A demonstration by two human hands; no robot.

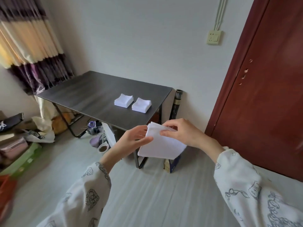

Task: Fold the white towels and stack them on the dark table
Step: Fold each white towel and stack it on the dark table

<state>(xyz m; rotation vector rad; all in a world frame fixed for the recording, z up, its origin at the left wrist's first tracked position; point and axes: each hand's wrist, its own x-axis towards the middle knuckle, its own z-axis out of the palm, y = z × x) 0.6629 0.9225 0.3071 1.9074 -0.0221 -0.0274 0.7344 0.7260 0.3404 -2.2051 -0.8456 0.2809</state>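
Two stacks of folded towels, the left stack [123, 100] and the right stack [141, 105], already sit side by side on the dark surface [85, 94]. Another white towel [161, 145], partly folded, is held in the air short of the surface: the left hand [133, 139] and right hand [182, 133] each have a pinching grip on its upper edge. It is not yet stacked.

Soft white cloth, matt and smooth, that towel [161, 145] pinched between the left hand [132, 138] and right hand [182, 133]. On the desk [91, 94], a dark wood-grain top with a dull satin sheen, and thin black metal legs [139, 161] under it. Two stacks of folded towels [124, 100] [141, 105] up there look thicker and fluffier. Sleeves [246, 185] are pale printed cloth. The door [270, 79] is reddish-brown, slightly glossy, chipped in spots. The curtain [29, 38] is thin striped fabric with a faint shimmer.
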